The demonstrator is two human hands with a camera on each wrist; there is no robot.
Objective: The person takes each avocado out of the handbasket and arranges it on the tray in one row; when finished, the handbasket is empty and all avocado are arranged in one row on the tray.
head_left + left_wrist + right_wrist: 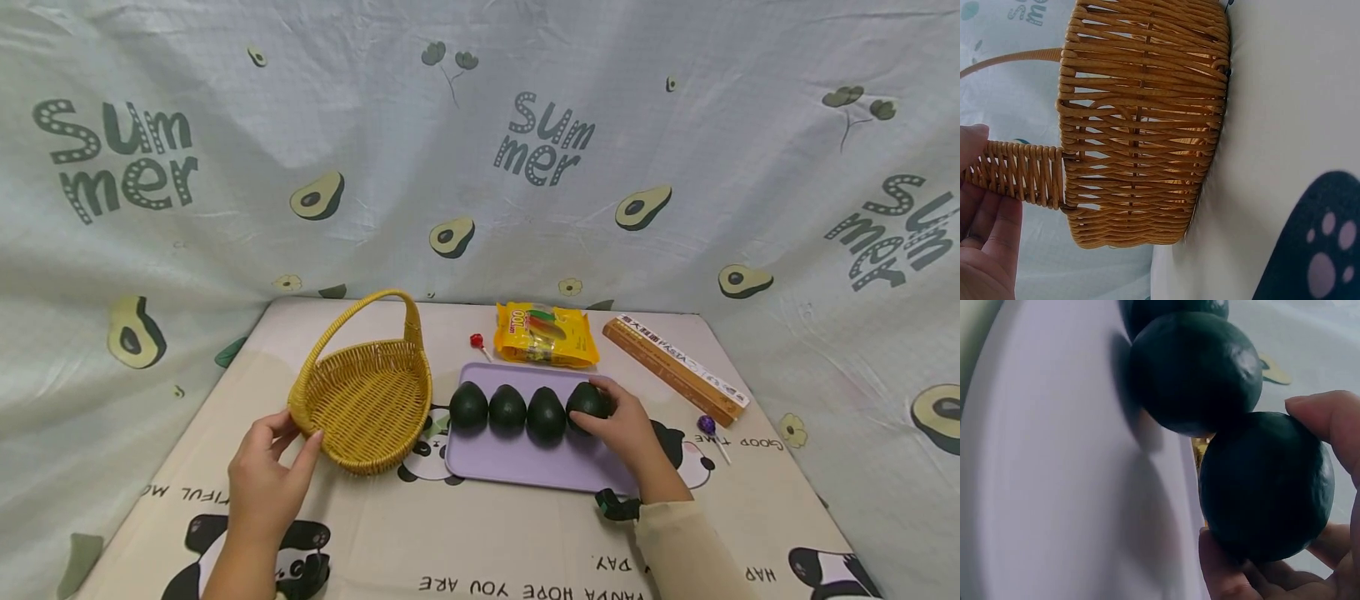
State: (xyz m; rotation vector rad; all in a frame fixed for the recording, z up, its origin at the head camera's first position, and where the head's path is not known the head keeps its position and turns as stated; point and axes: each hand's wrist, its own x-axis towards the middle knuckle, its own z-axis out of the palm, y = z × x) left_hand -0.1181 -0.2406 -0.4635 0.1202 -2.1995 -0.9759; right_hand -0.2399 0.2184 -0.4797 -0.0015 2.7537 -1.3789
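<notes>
My left hand (pixel 266 471) grips the base of the handle of a yellow wicker basket (pixel 367 408); in the left wrist view the thumb and fingers (pixel 1004 228) pinch the woven handle strip. The basket looks bare inside. My right hand (pixel 622 425) holds the rightmost dark green avocado (pixel 587 406) between thumb and fingers over the purple tray (pixel 525 471). Three more avocados stand in a row to its left: one at the tray's left edge (pixel 468 408), one beside it (pixel 507 410), and one next to the held one (pixel 546 416).
Behind the tray lies a yellow snack bag (pixel 546 335) with a red lollipop (pixel 477 342) at its left. A long brown pasta box (pixel 675 367) lies at the back right, near a purple lollipop (pixel 707 426). A printed curtain (pixel 375 125) hangs around the table.
</notes>
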